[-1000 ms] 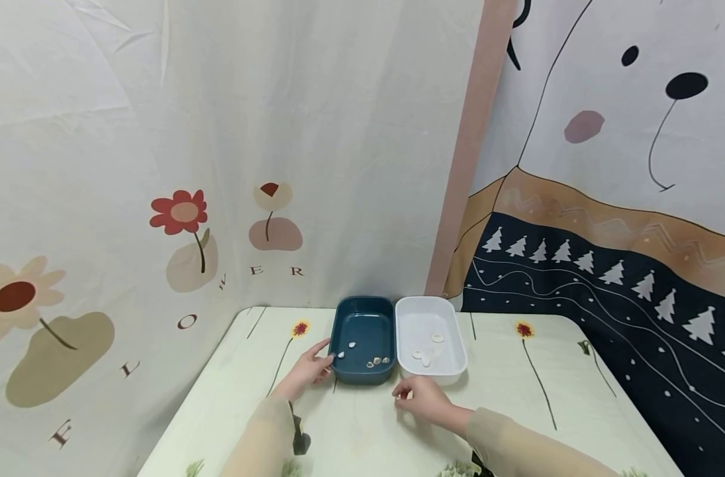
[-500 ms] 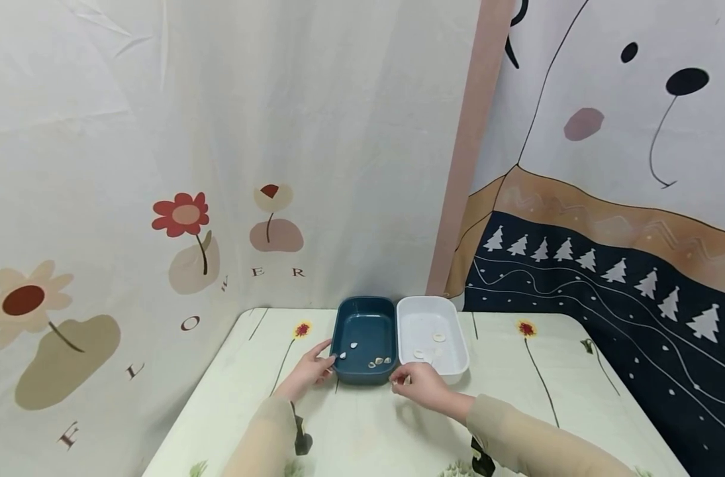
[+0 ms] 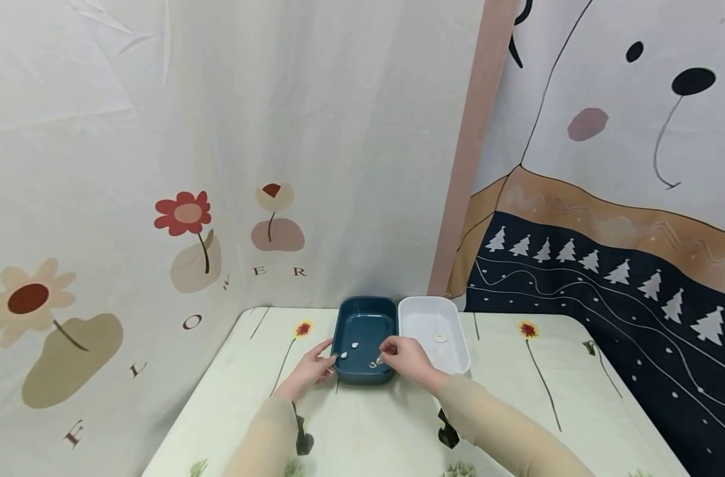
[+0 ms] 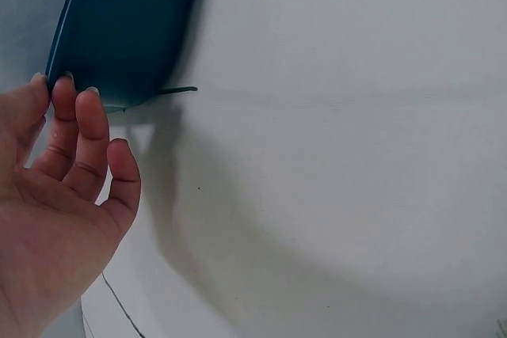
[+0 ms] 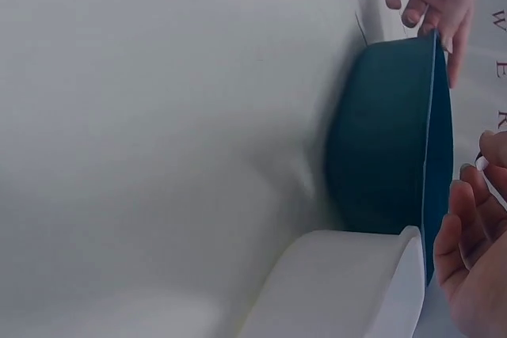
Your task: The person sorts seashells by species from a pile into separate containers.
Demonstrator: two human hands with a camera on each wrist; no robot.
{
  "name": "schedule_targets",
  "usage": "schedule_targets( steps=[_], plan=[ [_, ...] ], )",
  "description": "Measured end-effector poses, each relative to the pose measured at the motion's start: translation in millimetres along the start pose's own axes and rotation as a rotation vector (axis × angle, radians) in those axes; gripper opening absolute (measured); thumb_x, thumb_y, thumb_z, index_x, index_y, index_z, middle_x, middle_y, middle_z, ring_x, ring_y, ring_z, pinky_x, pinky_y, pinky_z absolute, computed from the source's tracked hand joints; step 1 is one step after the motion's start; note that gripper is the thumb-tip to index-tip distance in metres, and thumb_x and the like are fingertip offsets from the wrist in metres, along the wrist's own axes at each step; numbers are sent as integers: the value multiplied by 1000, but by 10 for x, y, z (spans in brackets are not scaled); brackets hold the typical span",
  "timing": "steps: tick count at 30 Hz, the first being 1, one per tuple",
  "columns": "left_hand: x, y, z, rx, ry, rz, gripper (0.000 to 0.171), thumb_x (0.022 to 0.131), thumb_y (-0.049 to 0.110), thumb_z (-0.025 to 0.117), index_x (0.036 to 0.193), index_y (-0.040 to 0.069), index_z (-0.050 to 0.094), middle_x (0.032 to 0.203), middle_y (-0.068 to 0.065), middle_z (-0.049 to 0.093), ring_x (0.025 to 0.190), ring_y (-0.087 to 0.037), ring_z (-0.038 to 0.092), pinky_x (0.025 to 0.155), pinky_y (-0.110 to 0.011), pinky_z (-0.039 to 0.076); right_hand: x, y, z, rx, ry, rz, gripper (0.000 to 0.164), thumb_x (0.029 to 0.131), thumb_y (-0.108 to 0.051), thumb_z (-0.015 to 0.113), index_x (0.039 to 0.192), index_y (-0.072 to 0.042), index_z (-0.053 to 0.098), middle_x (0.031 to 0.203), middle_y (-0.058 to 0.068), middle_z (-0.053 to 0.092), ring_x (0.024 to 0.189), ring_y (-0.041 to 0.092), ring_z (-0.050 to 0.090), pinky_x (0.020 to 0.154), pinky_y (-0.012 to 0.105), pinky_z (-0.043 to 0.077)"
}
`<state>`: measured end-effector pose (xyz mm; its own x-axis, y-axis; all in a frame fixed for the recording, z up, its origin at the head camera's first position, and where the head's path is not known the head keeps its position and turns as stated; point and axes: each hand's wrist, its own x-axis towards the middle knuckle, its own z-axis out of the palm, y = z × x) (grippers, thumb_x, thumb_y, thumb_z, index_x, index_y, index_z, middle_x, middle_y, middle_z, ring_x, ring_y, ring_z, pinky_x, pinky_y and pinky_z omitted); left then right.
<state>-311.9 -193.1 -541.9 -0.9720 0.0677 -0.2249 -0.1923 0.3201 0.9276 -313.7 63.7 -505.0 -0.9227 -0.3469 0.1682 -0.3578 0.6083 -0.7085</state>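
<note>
A dark blue rectangular dish [image 3: 362,379] stands on the table. My left hand [image 3: 307,372] pinches its left rim, thumb on top and fingertips against the outer wall, as the left wrist view shows close up. Over the dish's right side, my right hand [image 3: 408,358] pinches a small whitish piece [image 5: 482,162], like a small shell, between thumb and finger. Two small white shells [image 3: 355,345] lie in the left part of the dish. Brownish shells [image 3: 373,365] sit near its front, partly hidden by my right hand.
A white dish [image 3: 420,318] of similar shape stands right beside the blue one. A pale ring-like piece [image 3: 439,338] lies in it; my right hand covers its near left part. Behind the table [image 3: 493,384] hangs a printed curtain [image 3: 362,199].
My right hand has moved from the table in front of the white dish, up and left over the blue dish, with the small piece between its fingers. The left hand keeps its place.
</note>
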Motion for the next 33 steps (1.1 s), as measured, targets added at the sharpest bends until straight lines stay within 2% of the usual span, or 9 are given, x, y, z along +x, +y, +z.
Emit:
schedule_targets(
  steps=[7, 18, 33],
  plan=[
    [-18, 1, 45, -3, 0, 8, 54, 99, 18, 56, 149, 9, 37, 80, -13, 63, 70, -24, 59, 63, -32, 42, 178, -29, 82, 6, -23, 79, 14, 91, -15, 68, 101, -7, 71, 86, -4, 65, 75, 11, 58, 68, 30, 50],
    [-30, -14, 76, -2, 4, 11, 54, 99, 19, 56, 149, 11, 37, 80, -11, 63, 70, -23, 58, 61, -31, 40, 281, 0, 164, -12, 6, 99, 14, 91, -16, 67, 100, -6, 73, 88, -1, 67, 77, 13, 60, 70, 34, 51],
    [-42, 16, 16, 11, 9, 21, 54, 100, 18, 55, 149, 9, 36, 84, -16, 63, 73, -27, 59, 63, -33, 42, 336, -14, 21, -27, 52, 117, 17, 93, -22, 66, 101, -9, 72, 94, 1, 68, 84, 15, 61, 77, 35, 52]
  ],
)
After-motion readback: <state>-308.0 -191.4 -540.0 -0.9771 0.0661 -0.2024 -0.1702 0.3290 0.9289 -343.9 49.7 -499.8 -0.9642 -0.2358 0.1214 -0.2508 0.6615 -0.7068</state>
